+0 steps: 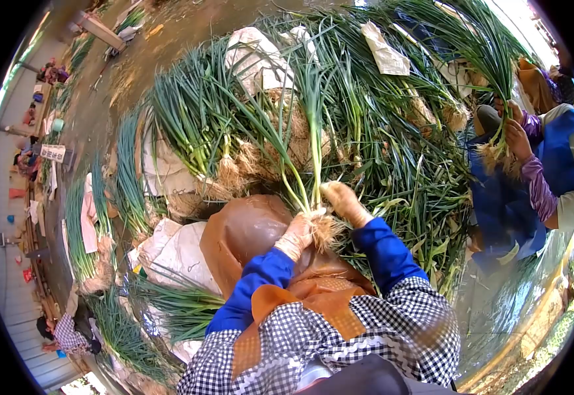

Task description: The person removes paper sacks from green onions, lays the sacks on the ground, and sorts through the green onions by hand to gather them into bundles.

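Note:
My left hand is wrapped round the lower stalks of a few spring onions, just above their pale, stringy roots. The leaves fan away from me over the pile. Close beside those stalks is my right hand, its fingers curled in and their tips at the stems; what they pinch, if anything, is hidden. Both hands look gloved. Below them, a brown waterproof apron covers my lap. Bundled spring onions with root ends toward me lie just beyond.
Loose green leaves heap up at my right. White sacks lie at my left among more onion bundles. On the right a co-worker in a blue apron holds a bunch of spring onions. Other people sit far left.

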